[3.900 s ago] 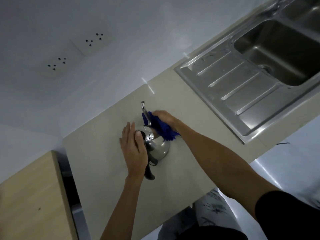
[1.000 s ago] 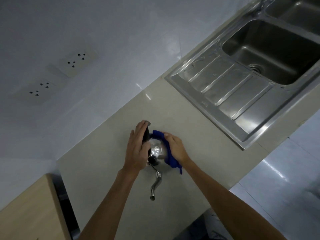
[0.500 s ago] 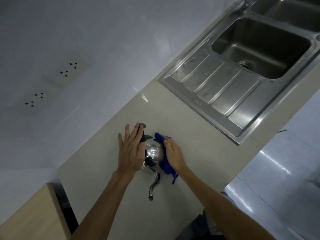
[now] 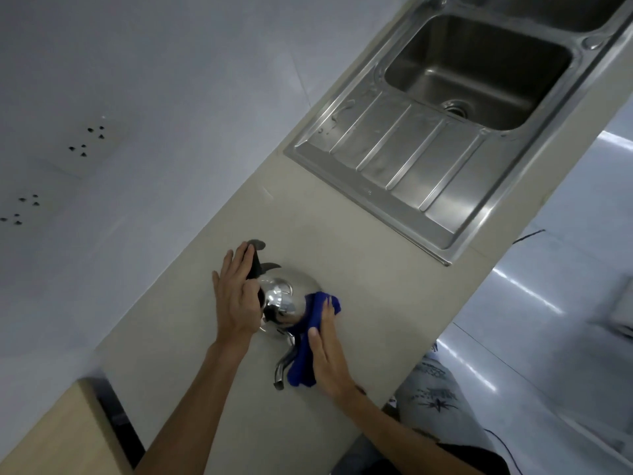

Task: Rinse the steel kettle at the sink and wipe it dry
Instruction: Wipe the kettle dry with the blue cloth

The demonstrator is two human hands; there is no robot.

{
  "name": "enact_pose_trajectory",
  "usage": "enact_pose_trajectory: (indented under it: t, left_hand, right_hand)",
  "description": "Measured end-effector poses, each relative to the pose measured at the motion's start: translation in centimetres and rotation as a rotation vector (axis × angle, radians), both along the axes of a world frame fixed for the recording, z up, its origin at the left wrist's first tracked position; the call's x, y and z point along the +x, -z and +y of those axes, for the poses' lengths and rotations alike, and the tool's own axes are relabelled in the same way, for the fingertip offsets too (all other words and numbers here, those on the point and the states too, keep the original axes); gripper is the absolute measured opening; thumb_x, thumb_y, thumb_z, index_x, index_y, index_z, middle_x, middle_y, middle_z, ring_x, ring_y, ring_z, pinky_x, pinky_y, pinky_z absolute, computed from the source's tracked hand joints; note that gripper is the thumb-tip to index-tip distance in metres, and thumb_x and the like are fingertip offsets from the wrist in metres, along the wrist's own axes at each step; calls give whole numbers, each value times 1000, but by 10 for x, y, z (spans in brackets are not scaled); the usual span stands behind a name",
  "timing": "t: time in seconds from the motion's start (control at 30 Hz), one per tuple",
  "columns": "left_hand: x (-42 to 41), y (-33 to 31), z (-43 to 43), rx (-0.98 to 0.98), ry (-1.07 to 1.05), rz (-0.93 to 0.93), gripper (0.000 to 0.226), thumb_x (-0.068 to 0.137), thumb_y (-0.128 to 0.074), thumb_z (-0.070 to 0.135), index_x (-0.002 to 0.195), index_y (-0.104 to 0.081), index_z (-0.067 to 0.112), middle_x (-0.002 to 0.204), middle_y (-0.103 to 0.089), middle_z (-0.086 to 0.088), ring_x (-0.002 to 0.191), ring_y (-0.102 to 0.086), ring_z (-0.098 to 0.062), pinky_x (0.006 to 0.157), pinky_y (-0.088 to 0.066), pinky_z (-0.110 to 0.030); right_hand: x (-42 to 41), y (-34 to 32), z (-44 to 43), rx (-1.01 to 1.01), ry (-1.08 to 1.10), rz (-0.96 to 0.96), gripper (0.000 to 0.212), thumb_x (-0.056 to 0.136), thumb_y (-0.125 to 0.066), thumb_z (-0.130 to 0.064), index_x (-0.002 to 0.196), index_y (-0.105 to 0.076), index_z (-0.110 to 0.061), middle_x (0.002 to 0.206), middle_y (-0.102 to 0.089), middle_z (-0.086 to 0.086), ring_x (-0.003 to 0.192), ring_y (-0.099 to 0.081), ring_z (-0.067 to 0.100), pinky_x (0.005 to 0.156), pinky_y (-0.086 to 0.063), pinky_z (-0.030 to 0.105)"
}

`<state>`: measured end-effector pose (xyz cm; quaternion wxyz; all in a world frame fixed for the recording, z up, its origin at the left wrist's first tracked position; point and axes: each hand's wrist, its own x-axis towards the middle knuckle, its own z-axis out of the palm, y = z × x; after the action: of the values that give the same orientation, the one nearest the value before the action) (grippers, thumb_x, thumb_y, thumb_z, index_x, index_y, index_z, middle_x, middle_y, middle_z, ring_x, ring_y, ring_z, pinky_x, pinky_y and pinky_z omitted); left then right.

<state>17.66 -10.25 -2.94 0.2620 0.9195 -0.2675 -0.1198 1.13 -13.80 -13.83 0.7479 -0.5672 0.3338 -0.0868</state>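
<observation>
A shiny steel kettle stands on the beige countertop, its curved spout pointing toward me. My left hand lies over the kettle's black handle and left side, fingers wrapped on the handle. My right hand presses a blue cloth against the kettle's right side and along the spout. The cloth hides part of the spout's base.
A stainless steel sink with a ribbed draining board sits to the far right on the counter. The white wall carries two sockets. A wooden cabinet is at the lower left; the counter's front edge drops to a glossy floor.
My right hand with the blue cloth has slid down the kettle's side toward the spout. My left hand has stayed on the handle.
</observation>
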Motion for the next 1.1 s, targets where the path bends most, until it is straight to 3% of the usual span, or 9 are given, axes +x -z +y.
enact_pose_trajectory:
  t: [0.07,0.2,0.3,0.43,0.53,0.7,0.9,1.0,1.1]
  left_hand:
    - [0,0,1,-6,15,-7,76,84,-12,35,155,-30,13,164,-25,3,155,-13,-20,125,4,-49]
    - [-3,-1,-2,-10,-28,-5,78,82,-13,34,154,-32,13,164,-27,0,155,-13,-21,126,1,-50]
    - [-11,-2,-8,-25,-138,23,72,86,-17,31,155,-31,13,165,-27,-2,155,-14,-22,125,-4,-55]
    - [-14,-2,-12,-60,-209,77,74,89,-10,44,156,-29,18,165,-25,5,155,-11,-17,126,0,-51]
    - [-15,-2,-11,-105,-241,96,73,93,-8,54,155,-32,23,165,-26,8,155,-11,-14,126,1,-50]
    - [-17,-4,-11,-121,-230,115,76,94,-7,60,155,-32,23,165,-26,8,155,-11,-13,126,2,-49]
    - [-16,-5,-12,-111,-236,109,78,90,-7,58,155,-31,21,165,-27,5,155,-11,-16,126,4,-48]
    - [-13,0,-9,-65,-222,83,78,91,-5,57,155,-30,21,165,-25,5,156,-10,-18,125,3,-48]
    - [-14,2,-9,-84,-232,106,80,90,-6,61,156,-29,22,166,-24,6,155,-10,-15,126,3,-46]
  right_hand:
    - [6,-3,-9,-28,19,-2,68,95,-29,-68,154,-4,-44,166,-8,-12,152,-10,7,124,-13,46]
    - [55,-4,-61,-235,6,31,49,105,-21,-49,144,-46,-33,143,-53,-9,134,-47,11,113,-33,49]
    - [80,-29,-80,-327,-34,11,47,106,-20,-36,131,-60,-36,131,-62,-13,122,-51,8,108,-34,47]
    - [57,-66,-59,-542,-67,-82,43,104,-27,-37,141,-49,-39,143,-49,-15,127,-37,11,109,-26,34]
    - [24,-65,-49,-644,-100,-158,43,103,-40,-35,145,-43,-37,148,-40,-10,131,-31,15,111,-26,33]
    - [36,-71,-57,-778,-142,-163,41,101,-45,-34,141,-53,-28,141,-49,-3,128,-42,17,109,-30,31]
    - [102,-82,-100,-358,-363,-9,39,99,-42,-33,129,-65,-25,129,-61,0,112,-56,14,103,-44,37]
    - [86,-70,-88,-439,-348,-112,44,105,-29,-35,142,-51,-27,142,-54,-4,132,-45,10,115,-31,42]
    - [40,-52,-60,-487,-259,-175,48,107,-30,-33,155,-26,-26,161,-26,-8,149,-15,6,124,-9,39]
